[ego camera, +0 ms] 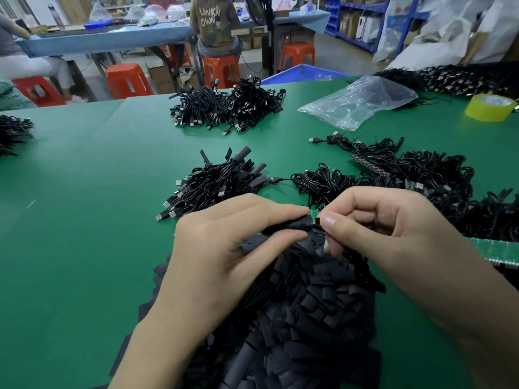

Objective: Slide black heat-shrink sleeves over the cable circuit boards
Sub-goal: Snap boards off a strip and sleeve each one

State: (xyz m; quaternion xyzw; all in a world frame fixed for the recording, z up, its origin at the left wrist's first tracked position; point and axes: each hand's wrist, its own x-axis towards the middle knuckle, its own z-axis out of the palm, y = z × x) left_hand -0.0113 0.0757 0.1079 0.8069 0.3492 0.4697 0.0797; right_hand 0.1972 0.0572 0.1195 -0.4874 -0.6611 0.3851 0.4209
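The green table (84, 192) fills nearly the whole frame; on its lower middle lies a big heap of loose sleeves (295, 318), black and flat, too many to count, and both forearms pass over it. Five lots of black cables lie on the table: the right heap (438, 181); the centre bundle (213, 183), whose ends already carry sleeves; the double heap (224, 108) at the upper middle; the upper right heap (449, 77); the left-edge heap (14, 133), cut by the frame.

The left hand (224, 248) and the right hand (379, 220) meet in the middle of the frame, just above the loose sleeves; each one pinches with thumb and forefinger, and the other fingers of the right hand are curled.

At the top middle, behind the table, a person (214, 21) sits with the back to the camera; the shirt carries the white words "UNKN OWN" in two lines, the only writing that I can read. A clear plastic bag (362, 99) lies at the upper right; four orange stools (127, 80) stand on the floor behind; one yellow tape roll (490, 108) lies at the right edge; two green board strips (494, 248) show at the right, one of them among the cables.

The left hand pinches one sleeve (295, 224); its pale print is too small to read. The right hand pinches the cable end (318, 221); between the two hands the green circuit board (314, 212) shows only an edge at the mouth of the sleeve.
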